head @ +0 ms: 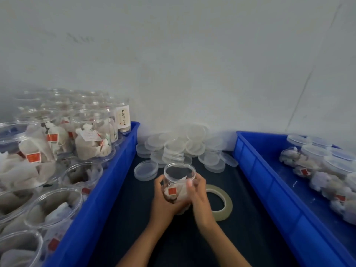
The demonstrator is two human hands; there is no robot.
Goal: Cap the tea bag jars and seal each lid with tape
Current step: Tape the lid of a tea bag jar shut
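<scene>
I see the dark table running away from me toward the white wall, with a long blue plastic crate along each side edge. The left blue crate is packed with clear, uncapped jars of tea bags, I judge as the supply line. The right blue crate holds clear jars already capped, lying on their sides, so it reads as the finished bin. At the far edge, between the crates, sits a heap of clear round plastic lids, within easy reach for capping. A beige roll of tape lies flat on the table just beside my right hand, ready for sealing. At the middle of the table both hands wrap one clear, open-topped jar of tea bags: my left hand cups its near side, my right clasps the other, keeping it upright and steady, I think, so a lid can go on next.
</scene>
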